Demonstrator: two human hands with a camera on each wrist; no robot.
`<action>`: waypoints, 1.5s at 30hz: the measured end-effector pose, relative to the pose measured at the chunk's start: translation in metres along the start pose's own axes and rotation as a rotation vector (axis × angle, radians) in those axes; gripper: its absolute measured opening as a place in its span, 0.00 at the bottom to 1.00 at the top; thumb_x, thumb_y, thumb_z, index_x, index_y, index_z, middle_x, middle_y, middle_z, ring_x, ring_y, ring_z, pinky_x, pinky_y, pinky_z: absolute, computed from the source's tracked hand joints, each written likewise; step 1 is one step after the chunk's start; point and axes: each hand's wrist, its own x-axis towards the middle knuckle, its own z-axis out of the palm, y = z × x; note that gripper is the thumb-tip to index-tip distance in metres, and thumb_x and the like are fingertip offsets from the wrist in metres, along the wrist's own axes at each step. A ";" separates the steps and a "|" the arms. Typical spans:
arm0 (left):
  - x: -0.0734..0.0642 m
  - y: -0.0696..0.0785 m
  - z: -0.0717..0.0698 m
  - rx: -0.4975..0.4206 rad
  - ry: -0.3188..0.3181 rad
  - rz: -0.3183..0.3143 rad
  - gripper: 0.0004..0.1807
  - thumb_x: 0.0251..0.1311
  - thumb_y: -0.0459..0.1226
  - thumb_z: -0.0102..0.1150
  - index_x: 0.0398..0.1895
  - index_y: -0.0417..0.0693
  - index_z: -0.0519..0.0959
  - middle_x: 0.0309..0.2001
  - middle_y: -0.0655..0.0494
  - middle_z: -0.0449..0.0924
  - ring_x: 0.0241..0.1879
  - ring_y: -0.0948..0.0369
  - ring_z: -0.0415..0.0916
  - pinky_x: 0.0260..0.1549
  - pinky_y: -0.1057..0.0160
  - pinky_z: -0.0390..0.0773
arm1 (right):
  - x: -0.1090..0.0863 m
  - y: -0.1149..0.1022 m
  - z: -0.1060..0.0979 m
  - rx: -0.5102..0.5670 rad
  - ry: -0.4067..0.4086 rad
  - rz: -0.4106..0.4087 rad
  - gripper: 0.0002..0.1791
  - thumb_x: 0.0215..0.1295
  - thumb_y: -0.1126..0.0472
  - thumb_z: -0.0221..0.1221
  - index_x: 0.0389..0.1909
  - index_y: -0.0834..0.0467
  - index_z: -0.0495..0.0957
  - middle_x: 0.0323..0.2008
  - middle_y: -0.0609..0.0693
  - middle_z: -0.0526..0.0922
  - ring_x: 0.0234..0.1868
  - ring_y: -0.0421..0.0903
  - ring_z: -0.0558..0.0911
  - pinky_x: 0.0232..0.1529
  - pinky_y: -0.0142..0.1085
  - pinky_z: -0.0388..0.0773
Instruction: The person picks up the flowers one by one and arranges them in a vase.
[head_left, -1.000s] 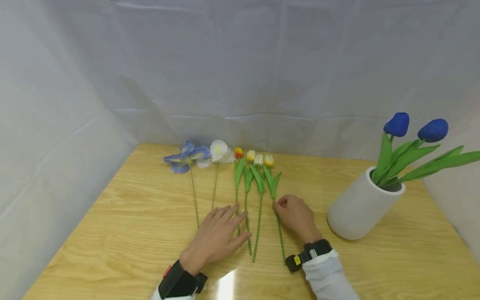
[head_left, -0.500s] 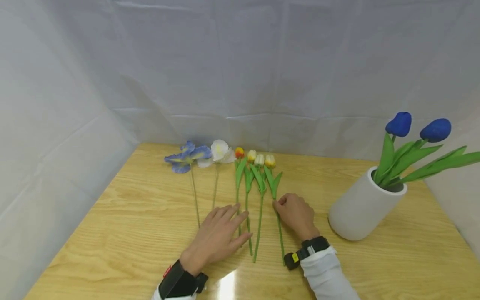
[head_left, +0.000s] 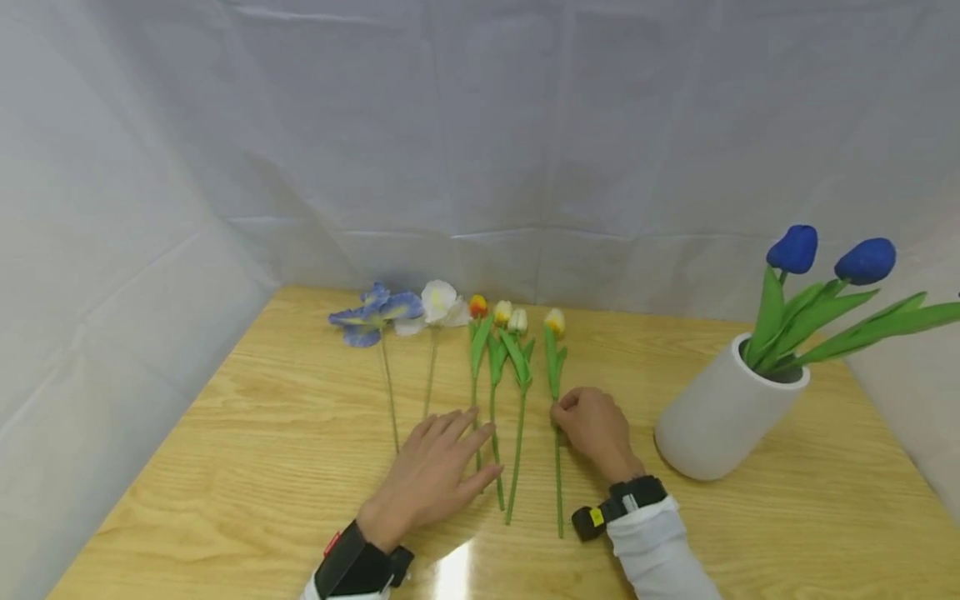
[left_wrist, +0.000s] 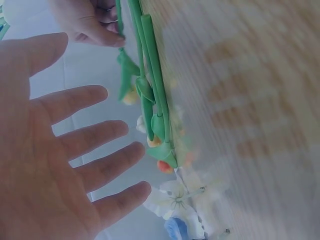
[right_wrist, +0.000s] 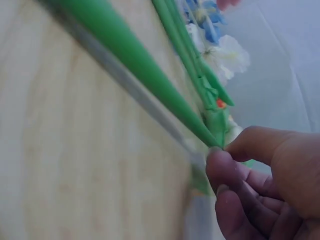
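Pinching the yellow-and-white tulip (head_left: 554, 322) by its stem, just below the leaves, between thumb and fingers of my right hand (head_left: 596, 425). Position: right end of a row on the desk (head_left: 225, 500), a gap separating it from two pale tulips (head_left: 517, 321) and an orange tulip (head_left: 477, 306). My left hand (head_left: 438, 471) has its fingers straight and spread over the orange tulip's stem; contact, cannot tell. Farther left lie a white flower (head_left: 438, 302) and a blue iris (head_left: 363, 317). Right of my right hand: white vase (head_left: 720, 425) holding two blue tulips (head_left: 795, 248).
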 end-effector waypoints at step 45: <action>0.010 0.028 -0.022 0.014 0.073 0.110 0.32 0.67 0.60 0.42 0.65 0.53 0.71 0.68 0.47 0.63 0.65 0.50 0.61 0.63 0.43 0.58 | -0.058 -0.044 -0.133 0.207 0.617 -0.380 0.06 0.62 0.63 0.61 0.32 0.63 0.82 0.19 0.49 0.82 0.17 0.36 0.79 0.19 0.22 0.71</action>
